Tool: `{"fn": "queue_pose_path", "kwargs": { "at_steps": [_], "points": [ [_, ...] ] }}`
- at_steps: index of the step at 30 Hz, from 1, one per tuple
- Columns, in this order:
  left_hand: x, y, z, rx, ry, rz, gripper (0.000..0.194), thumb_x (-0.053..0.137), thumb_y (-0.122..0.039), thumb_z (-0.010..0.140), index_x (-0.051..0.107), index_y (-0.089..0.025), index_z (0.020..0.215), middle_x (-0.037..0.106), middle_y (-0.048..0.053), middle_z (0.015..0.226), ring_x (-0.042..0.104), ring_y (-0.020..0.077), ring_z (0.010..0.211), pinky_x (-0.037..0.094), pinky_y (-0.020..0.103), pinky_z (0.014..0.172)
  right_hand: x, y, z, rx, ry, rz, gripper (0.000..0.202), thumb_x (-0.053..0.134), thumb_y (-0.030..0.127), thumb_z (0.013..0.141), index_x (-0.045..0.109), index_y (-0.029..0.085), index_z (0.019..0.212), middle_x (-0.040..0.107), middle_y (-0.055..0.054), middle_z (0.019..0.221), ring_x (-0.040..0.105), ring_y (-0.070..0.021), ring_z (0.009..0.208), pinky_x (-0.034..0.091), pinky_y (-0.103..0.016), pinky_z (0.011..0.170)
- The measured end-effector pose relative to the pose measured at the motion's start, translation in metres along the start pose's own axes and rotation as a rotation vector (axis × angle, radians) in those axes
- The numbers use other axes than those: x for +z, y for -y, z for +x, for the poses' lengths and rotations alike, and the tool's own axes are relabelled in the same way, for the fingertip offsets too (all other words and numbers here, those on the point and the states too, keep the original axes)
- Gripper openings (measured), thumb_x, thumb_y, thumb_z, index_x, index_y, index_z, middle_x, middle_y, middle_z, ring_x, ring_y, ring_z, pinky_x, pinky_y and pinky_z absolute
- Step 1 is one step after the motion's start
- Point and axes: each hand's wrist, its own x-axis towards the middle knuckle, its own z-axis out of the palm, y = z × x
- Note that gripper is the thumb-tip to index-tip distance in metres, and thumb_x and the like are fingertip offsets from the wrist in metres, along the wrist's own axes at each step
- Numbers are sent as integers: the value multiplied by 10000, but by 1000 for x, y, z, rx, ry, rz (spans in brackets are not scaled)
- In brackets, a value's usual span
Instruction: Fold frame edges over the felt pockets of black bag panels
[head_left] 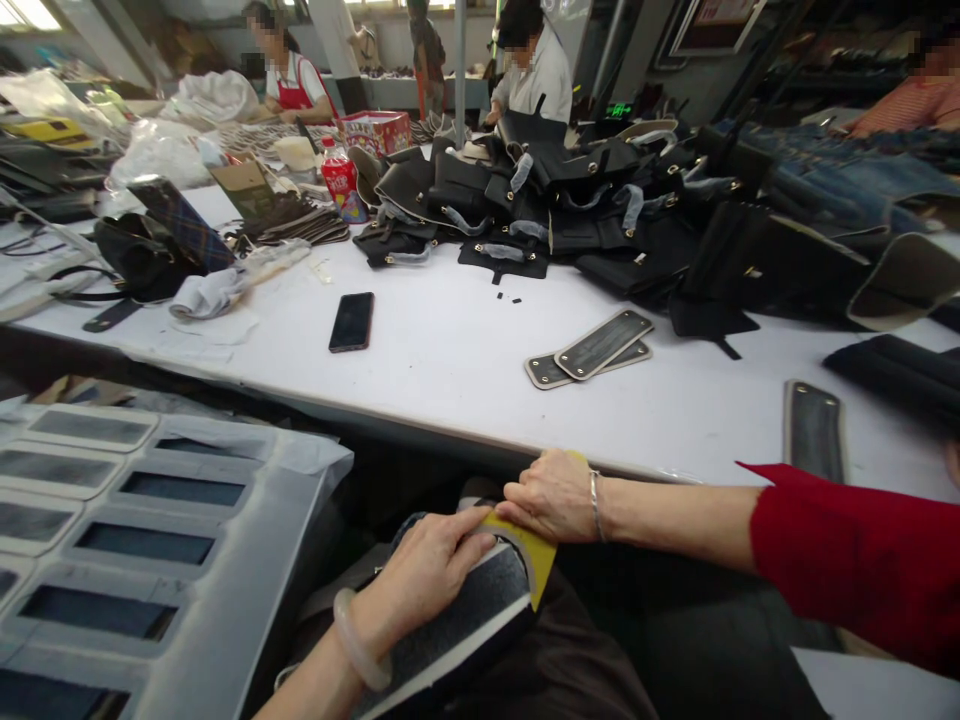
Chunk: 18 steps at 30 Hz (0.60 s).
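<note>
In my lap lies a dark grey felt-like panel [465, 615] with a pale edge. My left hand [427, 570], with a pale bangle on the wrist, presses flat on its top. My right hand [551, 495], in a red sleeve with a thin bracelet, pinches a yellow piece [536, 555] at the panel's far end, right under the white table's edge [420, 425]. Both hands touch at the yellow piece.
On the table lie a black phone [351, 321], two stacked grey panels [592, 350], another panel [814, 430] and a heap of black bag parts [585, 200]. A tray of dark rectangular pieces [142, 545] stands at my left. Other people work at the far side.
</note>
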Motion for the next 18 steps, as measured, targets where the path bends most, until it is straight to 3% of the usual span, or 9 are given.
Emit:
{"fn": "queue_pose_path", "kwargs": {
  "at_steps": [6,10,16,18],
  "points": [
    [10,0,-6,29,-62,141,346,354,-408,977,659,-300,1100,740,21,1012,686,220,922,449,275,778,2,11,-9,73,15,34,494,237,452,1032,620,200,847,718,-69,778,693,-229,703,233,-292,513],
    [11,1,-11,36,-65,145,378,346,-443,973,654,-315,1151,740,24,1039,686,238,921,453,297,767,6,24,-16,142,-3,42,500,238,456,1032,619,197,839,715,-70,761,691,-234,683,232,-295,516],
    [3,10,0,19,39,-231,504,324,-492,955,680,-218,1182,695,53,1202,606,236,1099,425,301,943,15,42,-27,225,-55,61,494,230,450,1030,613,212,828,712,-58,748,674,-231,637,208,-308,523],
    [2,14,5,-2,43,-279,495,378,-480,924,714,-170,1114,727,60,1096,621,235,1003,449,293,874,22,44,-33,226,-64,64,512,212,445,1031,603,207,800,705,-55,732,654,-215,615,210,-312,528]
  ]
}}
